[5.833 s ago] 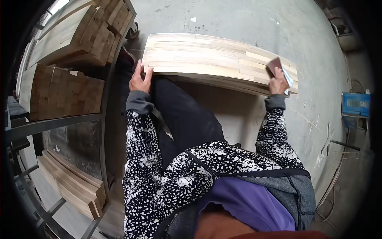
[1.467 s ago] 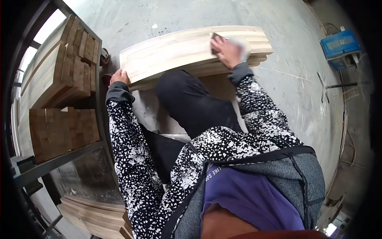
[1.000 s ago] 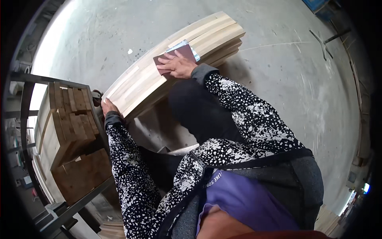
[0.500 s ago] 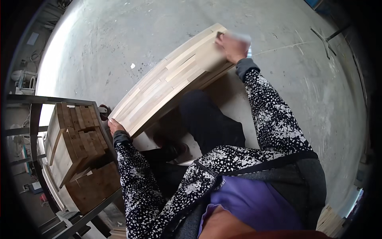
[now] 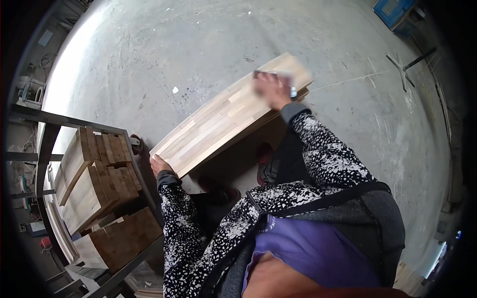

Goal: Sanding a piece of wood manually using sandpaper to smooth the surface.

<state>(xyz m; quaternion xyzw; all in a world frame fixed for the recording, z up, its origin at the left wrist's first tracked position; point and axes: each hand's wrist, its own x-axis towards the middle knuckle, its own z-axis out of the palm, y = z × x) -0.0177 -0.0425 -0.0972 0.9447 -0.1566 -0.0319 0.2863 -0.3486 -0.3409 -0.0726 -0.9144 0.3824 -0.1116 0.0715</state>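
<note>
A long pale wooden panel [image 5: 218,121] made of glued strips lies slanted in front of me, above the concrete floor. My left hand [image 5: 160,165] grips its near left end at the edge. My right hand [image 5: 271,89], blurred by motion, presses a small flat sanding pad [image 5: 283,79] onto the panel's top near its far right end. Both sleeves are black with white speckles.
A dark metal rack [image 5: 49,144] at the left holds stacks of wooden blocks [image 5: 94,174] and boards. A blue crate [image 5: 395,11] sits at the top right. Thin metal rods [image 5: 405,64] lie on the grey concrete floor [image 5: 198,49].
Over the last seconds my right hand has slid the pad back and forth along the panel. It now sits slightly lower and left of half a second ago. My left hand stays on the panel's end.
</note>
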